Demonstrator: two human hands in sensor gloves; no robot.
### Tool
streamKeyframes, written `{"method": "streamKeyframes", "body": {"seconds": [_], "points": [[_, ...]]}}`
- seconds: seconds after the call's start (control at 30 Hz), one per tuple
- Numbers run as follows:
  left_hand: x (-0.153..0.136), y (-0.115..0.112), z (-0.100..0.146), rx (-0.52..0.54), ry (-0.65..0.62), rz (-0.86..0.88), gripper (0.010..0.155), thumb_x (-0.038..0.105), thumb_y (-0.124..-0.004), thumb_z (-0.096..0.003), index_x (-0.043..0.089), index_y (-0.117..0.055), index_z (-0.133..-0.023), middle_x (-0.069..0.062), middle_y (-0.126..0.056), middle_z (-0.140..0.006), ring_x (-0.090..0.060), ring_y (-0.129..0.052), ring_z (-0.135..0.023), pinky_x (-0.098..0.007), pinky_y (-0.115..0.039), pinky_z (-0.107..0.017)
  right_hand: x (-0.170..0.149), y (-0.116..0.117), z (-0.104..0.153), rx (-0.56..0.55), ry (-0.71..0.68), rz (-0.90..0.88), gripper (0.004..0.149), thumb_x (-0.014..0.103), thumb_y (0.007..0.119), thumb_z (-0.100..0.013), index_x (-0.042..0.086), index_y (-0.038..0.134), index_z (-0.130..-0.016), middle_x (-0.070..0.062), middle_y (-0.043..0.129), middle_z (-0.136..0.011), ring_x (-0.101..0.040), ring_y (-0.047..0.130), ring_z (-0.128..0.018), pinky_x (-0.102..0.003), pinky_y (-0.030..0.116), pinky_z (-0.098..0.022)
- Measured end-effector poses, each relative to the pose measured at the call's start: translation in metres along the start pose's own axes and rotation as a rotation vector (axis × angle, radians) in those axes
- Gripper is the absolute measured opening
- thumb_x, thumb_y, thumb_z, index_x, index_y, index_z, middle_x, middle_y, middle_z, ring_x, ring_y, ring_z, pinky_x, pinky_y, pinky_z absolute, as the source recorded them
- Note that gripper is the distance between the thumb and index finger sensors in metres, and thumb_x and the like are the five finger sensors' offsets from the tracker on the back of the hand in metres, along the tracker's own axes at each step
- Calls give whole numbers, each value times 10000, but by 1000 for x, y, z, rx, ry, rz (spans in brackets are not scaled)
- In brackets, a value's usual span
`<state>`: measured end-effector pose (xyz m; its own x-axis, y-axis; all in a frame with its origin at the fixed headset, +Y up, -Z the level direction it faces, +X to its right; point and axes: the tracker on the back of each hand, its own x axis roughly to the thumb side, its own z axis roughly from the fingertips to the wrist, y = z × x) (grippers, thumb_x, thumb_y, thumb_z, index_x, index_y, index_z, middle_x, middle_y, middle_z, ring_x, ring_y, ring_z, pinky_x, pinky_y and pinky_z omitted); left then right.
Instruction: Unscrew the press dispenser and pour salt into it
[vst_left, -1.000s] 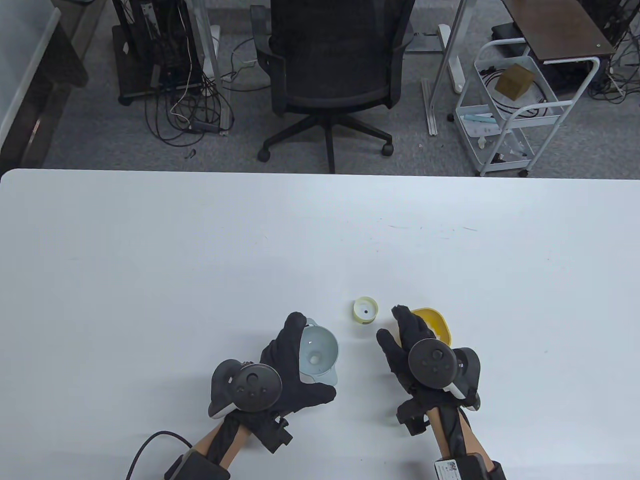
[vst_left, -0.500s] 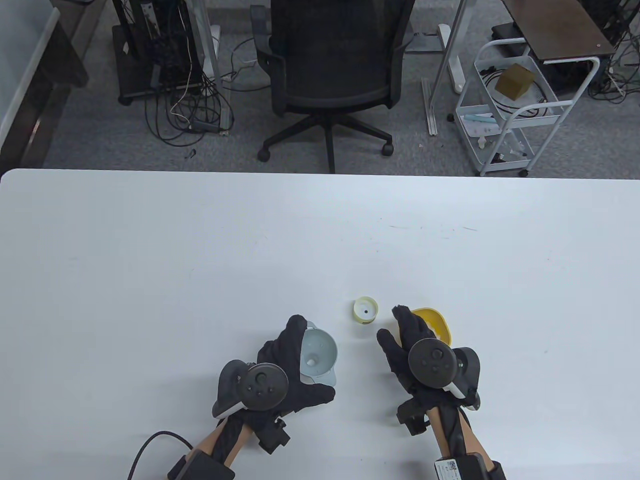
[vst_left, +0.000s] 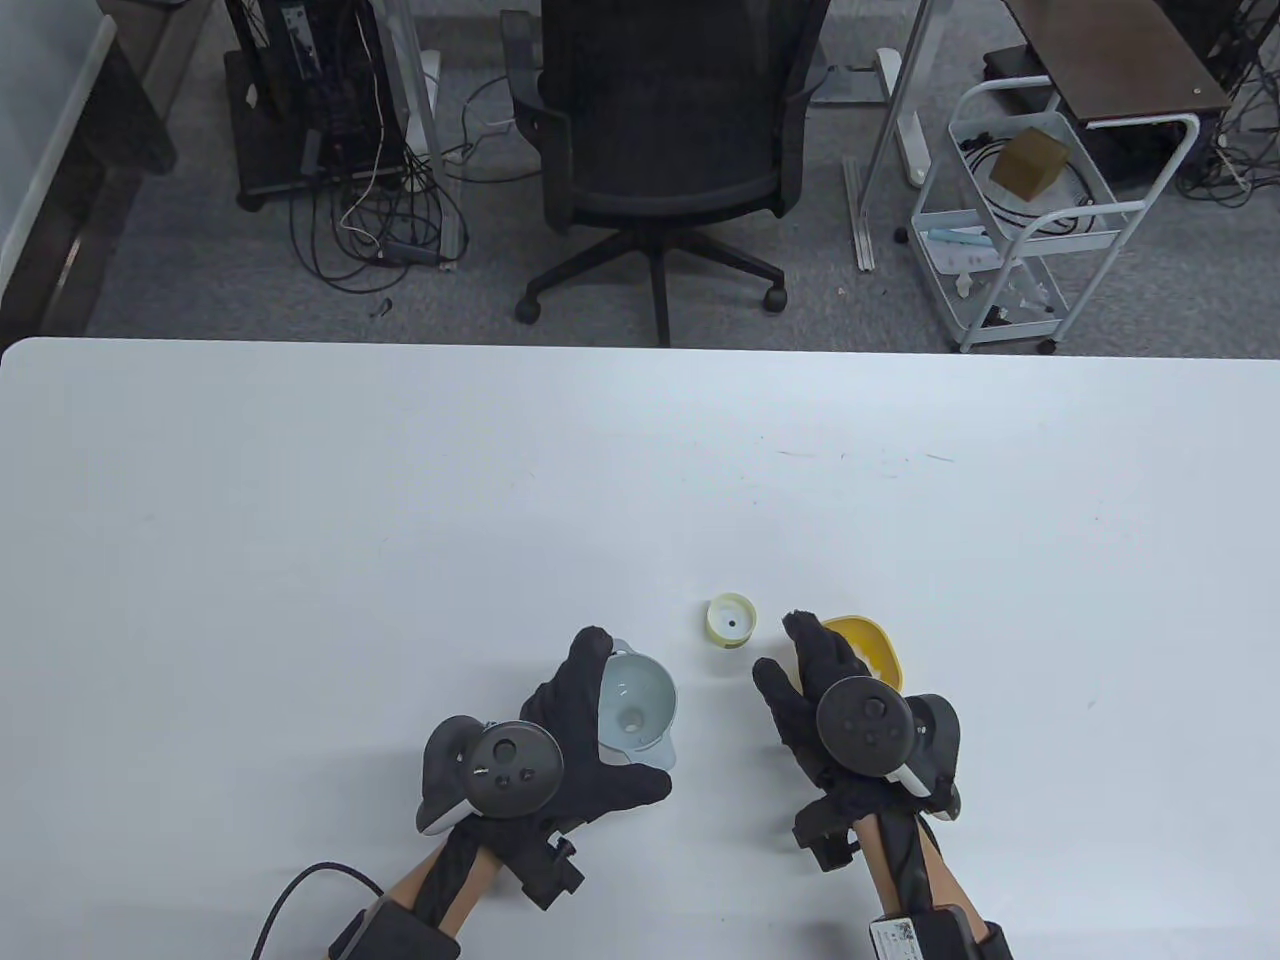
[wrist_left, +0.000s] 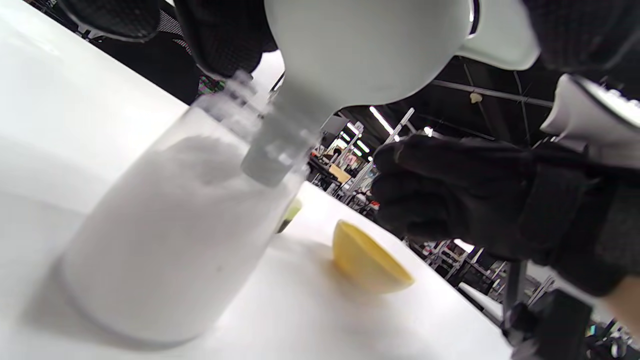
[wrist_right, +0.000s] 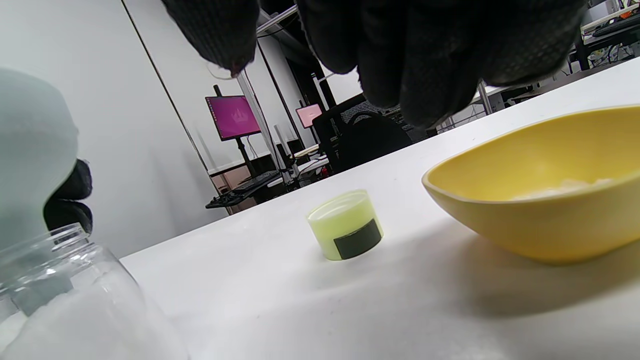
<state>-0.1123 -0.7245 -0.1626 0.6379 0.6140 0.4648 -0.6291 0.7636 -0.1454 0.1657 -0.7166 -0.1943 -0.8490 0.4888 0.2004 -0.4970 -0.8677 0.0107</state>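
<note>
My left hand (vst_left: 568, 716) grips a pale blue funnel (vst_left: 636, 703) that sits in the neck of the clear dispenser bottle (wrist_left: 175, 240). The bottle stands on the table and is largely full of white salt. The funnel (wrist_left: 360, 45) has its spout inside the bottle's mouth. My right hand (vst_left: 802, 668) is open and hovers just above the left side of a yellow bowl (vst_left: 874, 645). A little salt lies in the bowl (wrist_right: 545, 200). The pale green dispenser cap (vst_left: 730, 619) lies apart on the table between the hands; it also shows in the right wrist view (wrist_right: 346, 225).
The white table (vst_left: 400, 520) stretches wide to the left and far side. An office chair (vst_left: 665, 130) and a white cart (vst_left: 1030, 220) stand beyond the far edge. A cable (vst_left: 300, 890) trails from my left wrist.
My left wrist rocked slightly right, then back. The white salt seen in the funnel's throat is gone. My right hand, the bowl and the cap have not moved.
</note>
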Motion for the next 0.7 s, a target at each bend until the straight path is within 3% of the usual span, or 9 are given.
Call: {"method": "streamKeyframes", "body": {"seconds": [0.23,0.43,0.6,0.7], "points": [[5,30,3,103,-8,27,1414,794,-743,-380,-214,-169,-1187,-432,-544,-1165,-561,-766,-993,-775,-623,-650,-1,-1,0,-10,4,-3,672,354,631,-693,-146,503,-1123,-417,644,-1036,-605,753,-843,-737,632,-588],[-16,60,5,199,93,73,1396,783,-744,-396,-201,-156,-1191,-452,-533,-1160,-535,-778,-986,-758,-626,-668,-3,-2,0,-17,6,0,671,353,631,-692,-144,503,-1123,-416,646,-1035,-606,753,-842,-735,633,-588],[-46,86,9,282,268,59,1386,777,-746,-411,-205,-156,-1191,-472,-538,-1148,-514,-800,-961,-744,-639,-666,-4,-3,0,-23,9,18,671,353,631,-692,-144,504,-1123,-416,647,-1035,-603,755,-842,-734,634,-588],[-70,98,16,330,441,-54,1382,783,-736,-420,-225,-177,-1183,-490,-564,-1121,-523,-823,-921,-744,-647,-650,-5,-3,0,-25,9,20,672,354,632,-691,-145,504,-1123,-417,647,-1034,-603,756,-842,-735,635,-587]]}}
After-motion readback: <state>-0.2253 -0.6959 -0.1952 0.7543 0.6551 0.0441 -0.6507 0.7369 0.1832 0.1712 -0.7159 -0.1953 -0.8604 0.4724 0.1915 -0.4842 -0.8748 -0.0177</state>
